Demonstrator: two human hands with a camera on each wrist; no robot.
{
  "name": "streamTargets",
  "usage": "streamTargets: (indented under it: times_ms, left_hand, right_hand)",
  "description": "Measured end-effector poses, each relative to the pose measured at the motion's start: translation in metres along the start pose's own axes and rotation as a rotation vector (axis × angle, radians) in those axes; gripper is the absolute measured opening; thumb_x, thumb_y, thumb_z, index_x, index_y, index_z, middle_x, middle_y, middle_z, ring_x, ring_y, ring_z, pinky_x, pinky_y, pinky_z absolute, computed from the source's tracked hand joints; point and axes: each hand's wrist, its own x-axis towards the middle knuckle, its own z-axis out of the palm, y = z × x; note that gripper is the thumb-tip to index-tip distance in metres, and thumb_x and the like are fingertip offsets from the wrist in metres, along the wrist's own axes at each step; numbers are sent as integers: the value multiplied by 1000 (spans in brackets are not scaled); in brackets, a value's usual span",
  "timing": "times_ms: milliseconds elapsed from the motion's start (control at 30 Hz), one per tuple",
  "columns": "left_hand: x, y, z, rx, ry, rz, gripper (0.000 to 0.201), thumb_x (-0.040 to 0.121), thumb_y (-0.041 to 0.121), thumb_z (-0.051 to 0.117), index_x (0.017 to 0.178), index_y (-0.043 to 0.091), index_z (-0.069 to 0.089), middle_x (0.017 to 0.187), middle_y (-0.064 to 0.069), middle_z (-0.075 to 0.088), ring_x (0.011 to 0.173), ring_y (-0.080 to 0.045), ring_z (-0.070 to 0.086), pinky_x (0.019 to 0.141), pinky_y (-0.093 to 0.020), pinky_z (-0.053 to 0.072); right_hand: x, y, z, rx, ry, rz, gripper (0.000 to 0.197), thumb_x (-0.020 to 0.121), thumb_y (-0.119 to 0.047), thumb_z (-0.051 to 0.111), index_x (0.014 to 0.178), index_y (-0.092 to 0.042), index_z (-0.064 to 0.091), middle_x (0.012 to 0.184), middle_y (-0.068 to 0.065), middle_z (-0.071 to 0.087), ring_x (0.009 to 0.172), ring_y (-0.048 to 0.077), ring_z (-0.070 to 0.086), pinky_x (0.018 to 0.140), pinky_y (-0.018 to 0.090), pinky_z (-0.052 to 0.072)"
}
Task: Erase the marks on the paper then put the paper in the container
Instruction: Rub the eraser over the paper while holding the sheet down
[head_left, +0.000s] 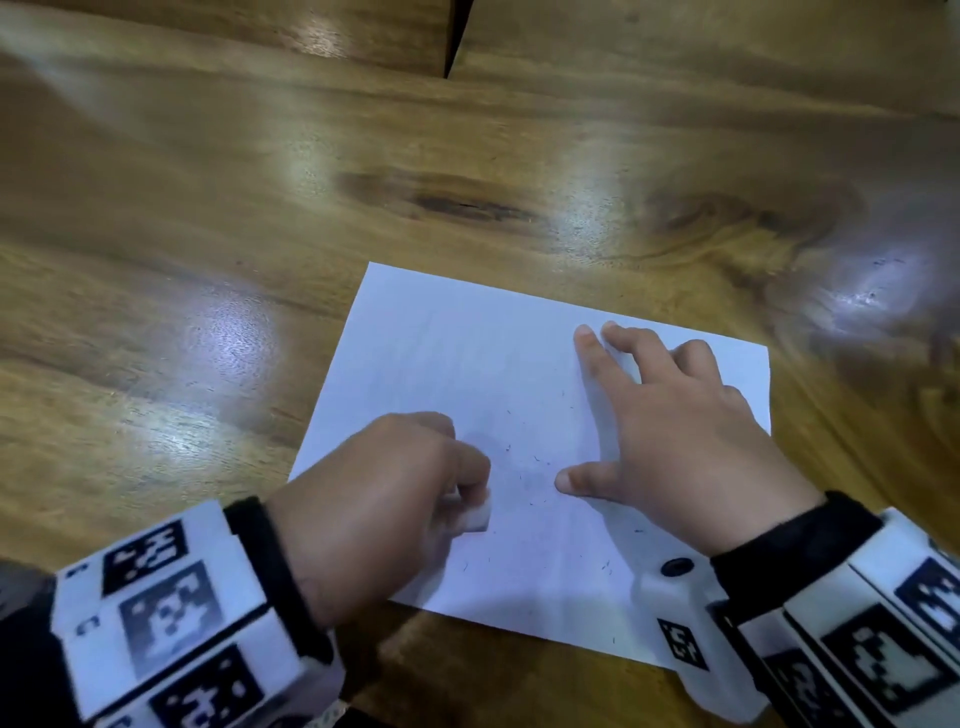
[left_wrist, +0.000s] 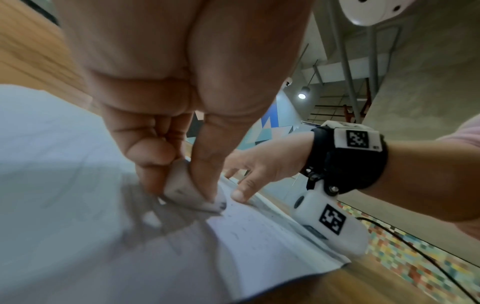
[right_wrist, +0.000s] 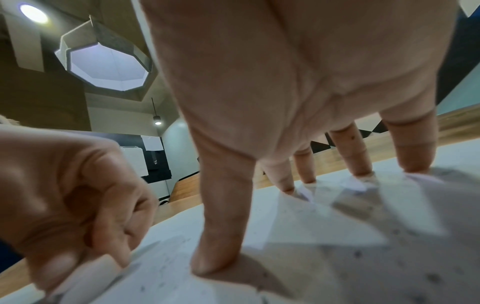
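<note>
My left hand pinches the eraser against the paper, which lies flat beneath both palms; my right hand, fingers spread, presses beside it so rubbing won't shift the sheet.

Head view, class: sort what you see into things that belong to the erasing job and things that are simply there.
Part of the job:
- paper, flat on the table
- white eraser, pinched by the left hand
- right hand, fingers spread, pressing the paper down
- eraser crumbs scattered on the sheet

Simply there:
- wooden table
- wrist cameras with black-and-white markers

No container shows.
</note>
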Motion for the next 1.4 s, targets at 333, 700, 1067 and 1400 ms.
streamTargets:
  times_ms: [333, 700, 1067, 1400]
  left_hand:
    - [22, 3, -19, 10, -8, -9, 15, 70, 25, 68, 85, 23, 70, 71, 8, 60, 66, -4, 50, 60, -5, 34]
    - [-13, -9, -2, -30, -111, 36, 11, 78, 31, 62, 70, 24, 58, 72, 3, 57, 64, -7, 55, 64, -24, 46]
    - [8, -11, -12, -20, 42, 48, 21, 75, 40, 62, 59, 28, 54, 67, 1, 57, 64, -10, 53, 62, -24, 42]
    - [33, -7, -25, 32, 23, 23, 15, 70, 26, 71, 83, 20, 70, 68, 8, 59, 58, -6, 49, 57, -1, 34]
  right_hand:
    - [-4, -13, 7, 96, -62, -142, 114, 73, -59, 66, 147, -33, -16, 153, -14, -27, 142, 14, -19, 118, 32, 3]
    - [-4, -16, 8, 68, -62, -125, 114, 74, -62, 63, 146, -32, -20, 153, -11, -28, 143, 17, -18, 119, 35, 4]
    - [-4, -17, 8, 69, -70, -120, 115, 73, -62, 63, 146, -31, -21, 153, -10, -28, 142, 17, -19, 119, 36, 5]
    - [-2, -16, 10, 92, -59, -123, 116, 72, -59, 67, 146, -33, -19, 153, -11, -26, 142, 18, -18, 119, 37, 5]
